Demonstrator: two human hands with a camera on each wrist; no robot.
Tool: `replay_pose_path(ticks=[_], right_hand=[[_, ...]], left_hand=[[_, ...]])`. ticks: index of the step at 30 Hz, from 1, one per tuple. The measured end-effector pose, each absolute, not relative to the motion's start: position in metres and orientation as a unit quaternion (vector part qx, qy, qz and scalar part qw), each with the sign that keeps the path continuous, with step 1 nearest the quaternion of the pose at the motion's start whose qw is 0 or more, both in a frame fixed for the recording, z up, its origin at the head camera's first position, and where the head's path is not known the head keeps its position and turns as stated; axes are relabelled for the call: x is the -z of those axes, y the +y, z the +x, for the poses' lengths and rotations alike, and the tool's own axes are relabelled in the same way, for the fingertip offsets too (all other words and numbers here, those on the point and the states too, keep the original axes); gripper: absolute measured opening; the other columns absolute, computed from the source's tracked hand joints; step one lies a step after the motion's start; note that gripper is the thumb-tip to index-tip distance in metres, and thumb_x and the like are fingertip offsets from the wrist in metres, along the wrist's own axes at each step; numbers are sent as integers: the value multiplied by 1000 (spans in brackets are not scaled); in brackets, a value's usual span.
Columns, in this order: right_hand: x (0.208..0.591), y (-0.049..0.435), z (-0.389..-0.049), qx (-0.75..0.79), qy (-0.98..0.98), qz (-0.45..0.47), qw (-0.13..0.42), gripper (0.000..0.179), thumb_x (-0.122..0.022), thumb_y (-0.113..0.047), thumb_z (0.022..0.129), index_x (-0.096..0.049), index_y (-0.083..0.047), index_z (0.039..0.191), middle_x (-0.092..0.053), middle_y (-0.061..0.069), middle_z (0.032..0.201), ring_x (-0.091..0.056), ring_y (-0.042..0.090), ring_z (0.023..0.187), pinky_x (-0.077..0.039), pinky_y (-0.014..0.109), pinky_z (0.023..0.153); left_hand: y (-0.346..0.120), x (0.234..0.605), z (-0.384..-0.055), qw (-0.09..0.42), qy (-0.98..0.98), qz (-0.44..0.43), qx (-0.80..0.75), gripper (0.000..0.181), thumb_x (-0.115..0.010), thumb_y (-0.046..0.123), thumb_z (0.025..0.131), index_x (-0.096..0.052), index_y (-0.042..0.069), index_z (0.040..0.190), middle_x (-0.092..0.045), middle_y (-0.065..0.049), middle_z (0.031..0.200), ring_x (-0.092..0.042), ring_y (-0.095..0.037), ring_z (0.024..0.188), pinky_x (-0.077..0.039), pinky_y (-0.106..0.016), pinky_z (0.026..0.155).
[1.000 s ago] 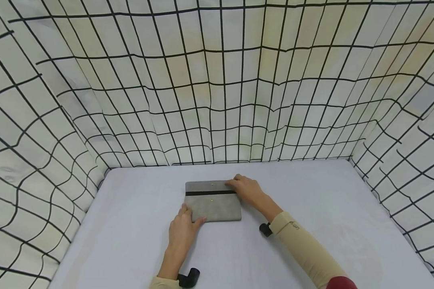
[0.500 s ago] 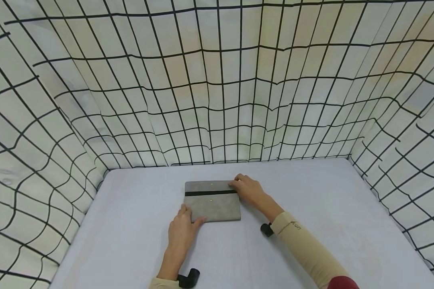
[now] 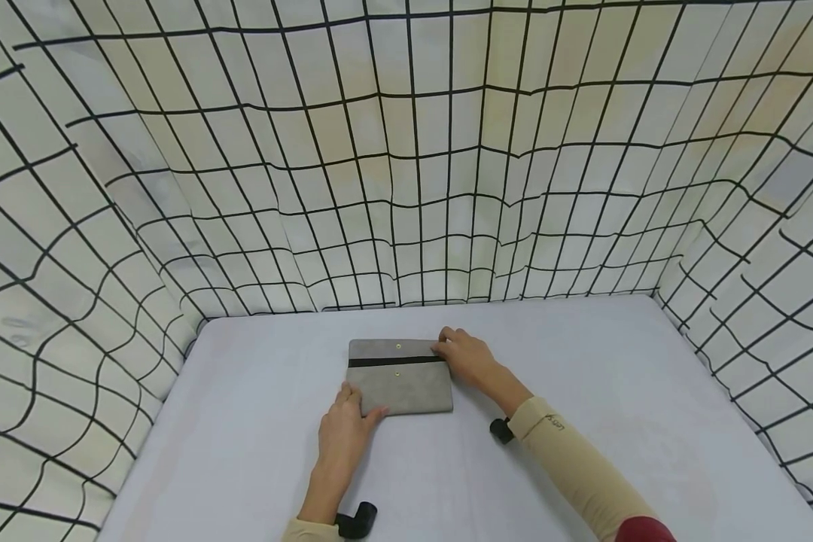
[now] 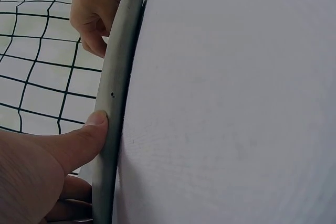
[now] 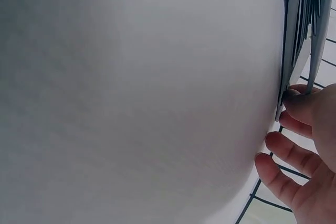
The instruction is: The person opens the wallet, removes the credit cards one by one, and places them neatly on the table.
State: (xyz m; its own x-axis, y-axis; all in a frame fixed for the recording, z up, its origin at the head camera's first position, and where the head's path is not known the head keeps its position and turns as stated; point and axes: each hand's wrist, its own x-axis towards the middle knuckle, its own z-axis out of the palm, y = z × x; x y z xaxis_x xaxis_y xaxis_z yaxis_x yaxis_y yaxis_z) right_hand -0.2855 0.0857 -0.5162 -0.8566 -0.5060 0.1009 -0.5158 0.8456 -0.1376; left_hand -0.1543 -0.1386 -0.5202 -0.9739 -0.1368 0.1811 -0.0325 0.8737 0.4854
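Observation:
A long grey wallet [image 3: 406,391] lies on the white table in the head view, a dark strip running between its narrow upper flap [image 3: 379,349] and its larger lower part. Small brass-coloured snap parts show on both. My left hand [image 3: 342,433] holds the lower left corner, fingers along the left side and thumb on the near edge; the left wrist view shows that thumb [image 4: 92,137] pressed on the rounded edge. At the upper right, my right hand [image 3: 470,357] pinches the flap's edge with thumb and forefinger. Layered inner leaves [image 5: 303,19] show in the right wrist view.
The white tabletop [image 3: 244,421] spreads around the wallet. White sheeting with a black net [image 3: 413,158] stands behind the table and on both sides. A black wrist-worn device [image 3: 357,521] sits at the left wrist, another [image 3: 500,430] at the right.
My right fingertips have slid slightly right and down along the flap toward the dark strip. The left hand keeps its hold, and the wallet lies nearly as before.

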Motion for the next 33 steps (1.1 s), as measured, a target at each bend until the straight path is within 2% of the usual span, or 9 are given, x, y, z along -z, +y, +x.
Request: replay_pose_path(ticks=[12,21,27,33], right_hand=[[515,84,-286,-57,-965,256,1,32,-54,-8,102,-69,-19,128,-59,-1,120,-57,18,101,-54,34,81],[517,81,-287,-44,-966,256,2,32,-55,-11,102,-68,-20,130,-59,-1,119,-56,17,101,-54,33,80],[517,80,-289,-38,-966,255,4,32,-55,-10,102,-68,-20,130,-59,-1,120,-56,17,101,-54,32,79],[517,80,-288,-47,-966,254,-2,33,-55,-9,101,-68,-20,130,-58,0,117,-56,18,100,-54,33,80]], left_hand=[[-138,518,-156,94,-962,49,252,65,-79,33,86,-60,-15,126,-51,-37,139,-60,-49,120,-52,-55,93],[-147,519,-158,118,-956,49,264,51,-75,26,90,-64,-15,119,-58,-36,131,-60,-49,120,-51,-55,95],[-155,517,-169,152,-954,44,254,39,-69,16,94,-64,-16,115,-66,-34,115,-65,-48,108,-53,-54,90],[-163,518,-180,164,-956,55,238,31,-64,9,95,-66,-16,114,-65,-31,103,-64,-44,94,-54,-51,79]])
